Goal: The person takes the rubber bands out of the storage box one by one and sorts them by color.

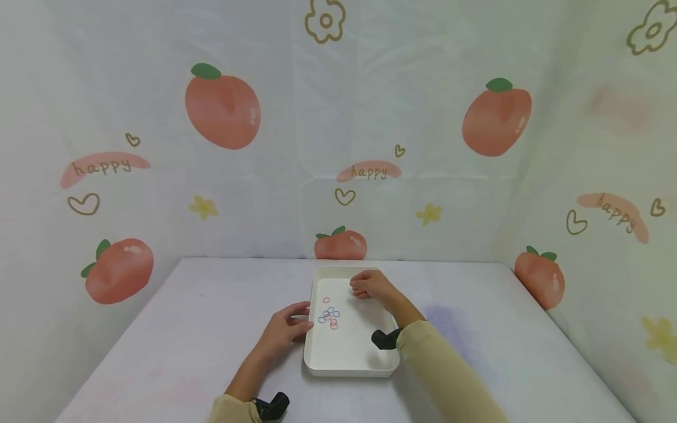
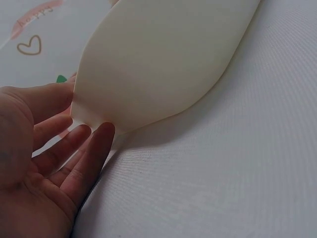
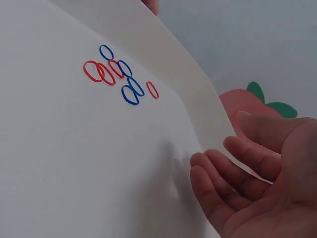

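Note:
A white rectangular tray (image 1: 351, 355) lies on the table, its long side running away from me. Inside, toward its left wall, is a loose cluster of thin, small rings like rubber bands, several blue (image 3: 123, 94) and several red (image 3: 85, 71). One red ring (image 1: 324, 300) lies a little apart on the far side. My left hand (image 1: 282, 330) touches the tray's left side, fingers spread and lightly bent against the outer wall. Over the far right part of the tray hovers my right hand (image 1: 374, 285), its fingers loosely bent; nothing shows between them in the right wrist view (image 3: 252, 173).
The tray stands on a table (image 1: 222, 329) with a white cloth. Behind and at both sides hang white curtains (image 1: 296, 117) printed with fruit, hearts and flowers. A black wrist camera (image 1: 386, 339) on the right arm overlaps the tray's near right edge.

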Available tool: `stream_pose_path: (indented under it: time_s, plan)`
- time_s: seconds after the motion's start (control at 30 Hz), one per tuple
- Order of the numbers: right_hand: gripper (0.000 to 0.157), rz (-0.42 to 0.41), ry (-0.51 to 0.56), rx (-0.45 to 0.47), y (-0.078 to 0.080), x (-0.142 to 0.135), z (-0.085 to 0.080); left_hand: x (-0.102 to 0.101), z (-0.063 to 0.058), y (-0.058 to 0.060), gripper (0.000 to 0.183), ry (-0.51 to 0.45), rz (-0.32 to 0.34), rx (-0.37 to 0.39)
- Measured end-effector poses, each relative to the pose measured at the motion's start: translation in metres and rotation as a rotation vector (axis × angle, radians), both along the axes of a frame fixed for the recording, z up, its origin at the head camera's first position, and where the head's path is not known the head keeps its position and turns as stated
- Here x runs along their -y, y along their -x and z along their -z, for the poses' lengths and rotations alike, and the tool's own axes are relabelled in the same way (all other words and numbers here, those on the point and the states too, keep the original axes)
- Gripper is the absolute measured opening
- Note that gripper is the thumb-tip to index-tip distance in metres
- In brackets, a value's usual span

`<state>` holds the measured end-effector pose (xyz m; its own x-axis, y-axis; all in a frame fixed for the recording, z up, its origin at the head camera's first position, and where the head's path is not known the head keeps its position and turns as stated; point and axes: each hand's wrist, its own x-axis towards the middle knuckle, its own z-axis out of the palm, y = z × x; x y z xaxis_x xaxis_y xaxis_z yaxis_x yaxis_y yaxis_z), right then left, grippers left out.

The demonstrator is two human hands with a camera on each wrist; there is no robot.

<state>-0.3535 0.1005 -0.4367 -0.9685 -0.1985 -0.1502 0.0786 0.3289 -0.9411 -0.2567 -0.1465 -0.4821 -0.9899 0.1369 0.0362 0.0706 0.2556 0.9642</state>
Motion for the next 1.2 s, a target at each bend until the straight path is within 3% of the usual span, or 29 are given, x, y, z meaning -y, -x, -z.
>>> stream_pose_path:
  time_s: [0.17, 0.27, 0.47, 0.63, 1.0, 1.2]
  plan:
    - [0.021, -0.038, -0.027, -0.007, 0.002, 0.009, 0.011, 0.001, 0.0, 0.0, 0.054, -0.001, 0.01, -0.002]
    - [0.021, -0.061, -0.068, -0.056, 0.002, 0.013, 0.018, 0.001, 0.0, 0.0, 0.054, -0.002, 0.013, -0.007]
    - [0.018, -0.139, -0.218, -0.138, -0.003, 0.024, 0.021, 0.001, 0.0, 0.001, 0.055, 0.005, 0.004, -0.004]
    - [0.01, -0.188, -0.283, -0.182, -0.005, 0.031, 0.024, 0.001, 0.002, 0.002, 0.055, 0.002, 0.013, -0.001]
    - [0.005, -0.154, -0.368, -0.183, -0.012, 0.045, 0.025, -0.002, 0.0, 0.001, 0.052, -0.013, -0.002, -0.011]
    - [0.006, -0.139, -0.38, -0.167, -0.015, 0.047, 0.025, -0.007, -0.014, -0.008, 0.049, -0.021, 0.001, -0.011]
